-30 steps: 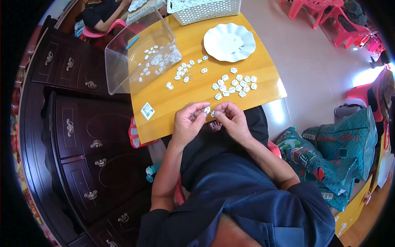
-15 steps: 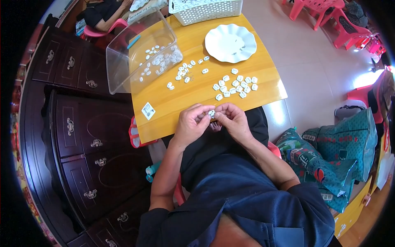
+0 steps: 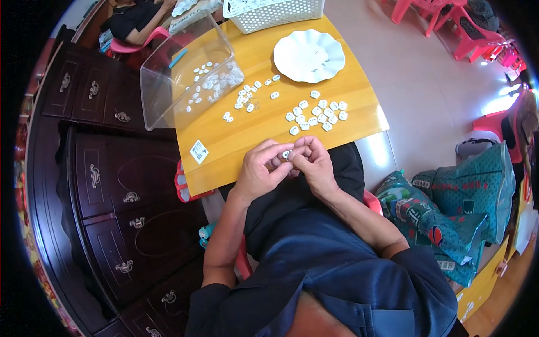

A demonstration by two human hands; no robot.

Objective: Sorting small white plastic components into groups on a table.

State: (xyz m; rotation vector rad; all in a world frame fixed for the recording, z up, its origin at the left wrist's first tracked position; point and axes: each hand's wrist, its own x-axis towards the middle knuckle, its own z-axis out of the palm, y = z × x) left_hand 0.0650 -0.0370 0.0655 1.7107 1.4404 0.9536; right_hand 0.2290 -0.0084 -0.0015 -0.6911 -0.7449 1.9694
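Just over the table's near edge, my left hand (image 3: pixel 260 172) and my right hand (image 3: pixel 318 170) meet. Both pinch one small white piece with dark marks (image 3: pixel 286 154) between thumbs and fingertips. Fingers partly cover it, so its exact kind does not show. Beyond my hands lies a group of small white pieces with dark marks (image 3: pixel 321 111). Farther left, smaller oval white pieces with dark spots (image 3: pixel 245 96) are scattered on the wood.
The yellow wooden table (image 3: pixel 236 135) holds a clear plastic bin (image 3: pixel 151 92) with more white pieces, a white scalloped plate (image 3: pixel 297 48) with small bits, a white basket (image 3: pixel 275 21) and a printed card (image 3: pixel 199 151). Dark drawers (image 3: pixel 140 163) stand left, teal bags (image 3: pixel 466 185) right. Another person sits far left.
The small white piece has turned between my fingers, and my right fingertips have shifted on it. The table scene has moved slightly left in view.
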